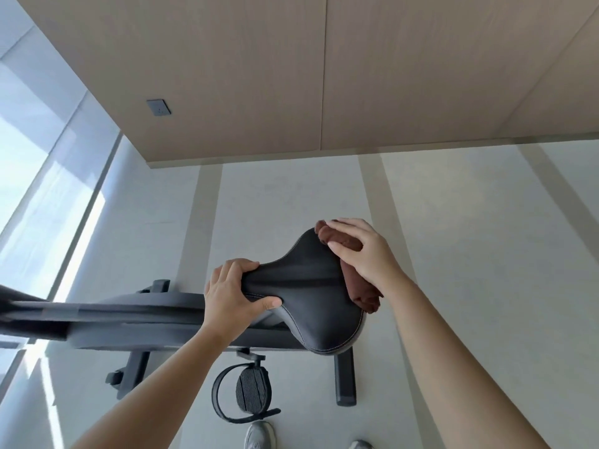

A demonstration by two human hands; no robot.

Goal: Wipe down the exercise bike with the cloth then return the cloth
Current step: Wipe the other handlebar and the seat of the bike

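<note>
The exercise bike's black saddle (311,296) fills the middle of the view, its nose pointing left. My left hand (231,291) grips the saddle's narrow nose, thumb underneath. My right hand (359,254) presses a brown cloth (359,291) flat against the saddle's wide rear edge. The cloth is bunched under my palm and hangs past the edge. The bike's dark grey frame (129,314) runs off to the left below the saddle.
A strapped pedal (251,388) hangs below the saddle, with the rear floor stabiliser (345,380) beside it. My grey shoes (259,435) stand on the pale floor. A wood-panelled wall (324,76) with a socket (158,107) lies ahead; a window (39,163) runs along the left.
</note>
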